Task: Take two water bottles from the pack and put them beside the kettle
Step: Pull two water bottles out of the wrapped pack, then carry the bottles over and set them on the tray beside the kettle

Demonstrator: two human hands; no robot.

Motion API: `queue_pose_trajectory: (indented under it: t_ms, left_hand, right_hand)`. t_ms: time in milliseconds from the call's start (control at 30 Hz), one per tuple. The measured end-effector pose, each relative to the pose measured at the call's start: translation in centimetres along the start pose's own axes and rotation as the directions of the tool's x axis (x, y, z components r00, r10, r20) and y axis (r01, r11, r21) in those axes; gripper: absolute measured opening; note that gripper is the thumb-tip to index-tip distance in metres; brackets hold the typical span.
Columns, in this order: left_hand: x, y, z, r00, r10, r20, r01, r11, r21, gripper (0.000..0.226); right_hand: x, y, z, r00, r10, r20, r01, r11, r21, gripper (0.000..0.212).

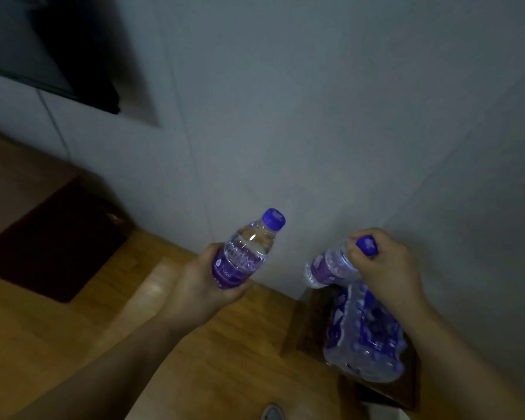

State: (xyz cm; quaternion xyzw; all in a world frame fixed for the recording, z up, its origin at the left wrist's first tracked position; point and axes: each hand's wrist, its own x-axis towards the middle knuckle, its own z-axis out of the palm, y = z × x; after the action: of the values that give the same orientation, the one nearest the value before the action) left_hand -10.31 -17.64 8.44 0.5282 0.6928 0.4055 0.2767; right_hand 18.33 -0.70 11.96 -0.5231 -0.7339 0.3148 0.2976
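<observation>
Wooden floor [231,359] beneath a pale wall [315,116]. Left hand [206,286], fingers wrapped around the label of one water bottle [249,250], cap pointing up. Right hand [385,268], fingers closed over the cap of a second bottle [328,268], directly above the pack [364,338].

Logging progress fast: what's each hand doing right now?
Left hand: closed around the body of one water bottle, held clear of the floor.
Right hand: closed on the cap end of a second water bottle, above the pack.
</observation>
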Motion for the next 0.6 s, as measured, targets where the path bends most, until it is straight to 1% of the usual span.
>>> queue_pose_trajectory:
  t_ms: [100,200,333,433,533,600]
  left_hand:
    - [-2.5,-1.0,-6.2,0.995,0.014,-0.096,-0.011,1.0,0.023,0.074]
    - [-5.6,-3.1,-12.9,0.987,0.002,-0.16,0.002,1.0,0.023,0.07]
    - [-9.7,-6.0,-22.1,0.976,-0.005,-0.22,0.011,1.0,0.024,0.073]
    - [-12.5,-7.9,-28.7,0.965,-0.002,-0.263,0.008,1.0,0.02,0.075]
    - [-14.9,-9.8,-34.7,0.949,-0.029,-0.315,0.032,0.999,0.004,0.08]
    - [-15.9,-11.2,-38.3,0.938,-0.047,-0.344,0.048,0.999,-0.007,0.08]
  right_hand:
    - [-0.5,-6.4,3.7,0.998,-0.069,0.0,0.069,0.997,0.023,0.031]
    - [-2.0,-13.1,7.7,0.989,-0.148,0.007,0.148,0.989,0.031,0.035]
    - [-4.6,-21.8,13.8,0.973,-0.232,0.001,0.232,0.971,0.055,0.029]
    - [-6.1,-27.4,18.5,0.955,-0.293,0.034,0.29,0.954,0.078,0.021]
    - [-6.9,-32.7,23.3,0.937,-0.344,0.06,0.337,0.936,0.096,0.012]
    - [-7.1,-36.2,26.4,0.923,-0.377,0.078,0.367,0.922,0.121,0.01]
